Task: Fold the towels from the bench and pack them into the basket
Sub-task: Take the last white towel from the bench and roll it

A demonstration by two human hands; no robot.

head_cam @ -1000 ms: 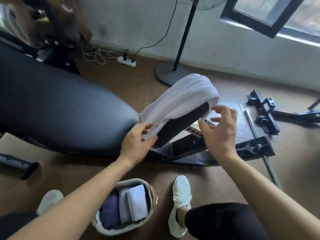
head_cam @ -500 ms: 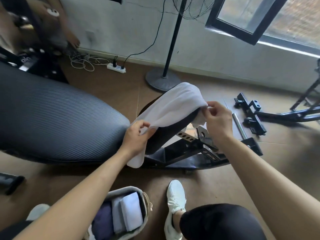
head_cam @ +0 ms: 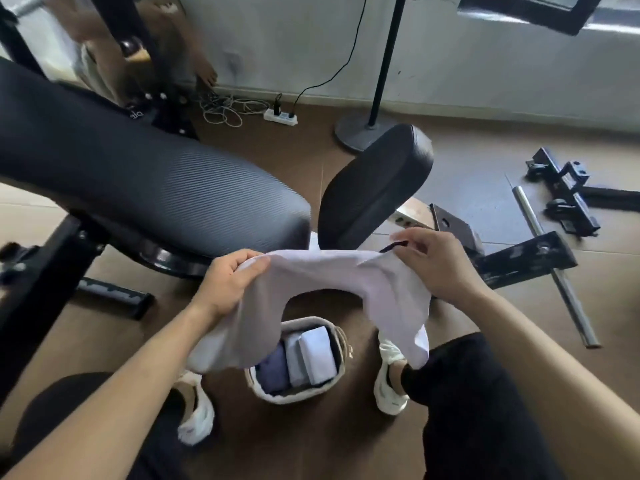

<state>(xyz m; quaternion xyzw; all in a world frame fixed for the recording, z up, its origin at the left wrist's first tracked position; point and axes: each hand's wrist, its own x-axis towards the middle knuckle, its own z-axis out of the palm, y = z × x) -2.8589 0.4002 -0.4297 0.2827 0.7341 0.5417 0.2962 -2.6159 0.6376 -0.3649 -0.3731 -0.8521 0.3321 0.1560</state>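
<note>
2 hands on 1 white towel (head_cam: 332,271). Left hand (head_cam: 227,284) has its fingers curled tight on the towel's left part, thumb on top. Right hand (head_cam: 438,263) pinches the right part, fingers closed on the cloth near a small dark tab at its edge. Towel is held in the air, stretched between the hands with both ends hanging down, clear of the bench. It hangs in front of the black seat pad (head_cam: 374,181), which is tilted up and bare. The long ribbed back pad (head_cam: 138,181) lies to the left, also bare.

Basket (head_cam: 294,396) sits on the floor directly below the towel, between 2 white shoes (head_cam: 389,386). Inside it: 3 folded towels (head_cam: 317,355) standing on edge, 1 dark blue, 2 pale. The towel's left hanging end covers part of the basket's left rim.

Further out: fan stand (head_cam: 360,133) by the wall, power strip (head_cam: 280,117) with cables, steel bar (head_cam: 554,265) and black frame parts on the floor at right.
</note>
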